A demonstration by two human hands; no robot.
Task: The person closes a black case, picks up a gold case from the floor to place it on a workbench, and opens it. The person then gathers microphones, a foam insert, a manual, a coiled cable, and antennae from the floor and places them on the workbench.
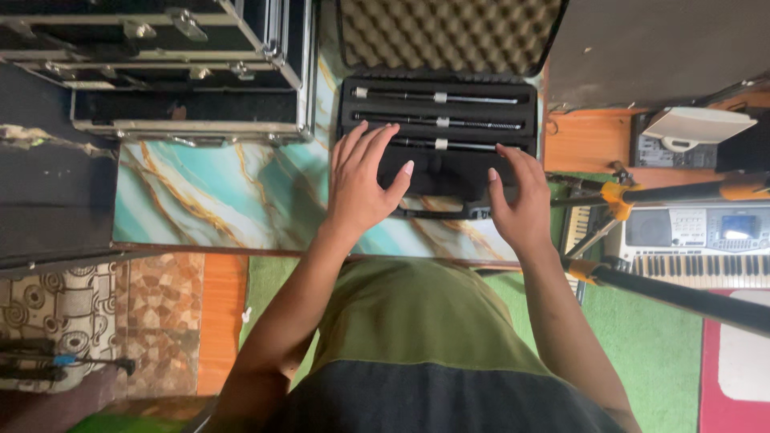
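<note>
An open black case point(353, 100) lies on the marbled teal table top point(208, 200), its lid lined with egg-crate foam point(449, 32). Three slim black rods with silver bands point(439, 122) rest in slots across the case. My left hand point(361, 180) lies flat with fingers spread over the case's near left part. My right hand point(520, 200) rests, fingers apart, on the near right corner. Neither hand holds anything.
Metal-edged black flight cases point(176, 72) stand at the back left. An electronic keyboard point(698, 244) sits at the right, with black stand legs with orange joints point(634, 192) crossing before it. A white device point(694, 128) lies on an orange shelf. Green carpet lies below.
</note>
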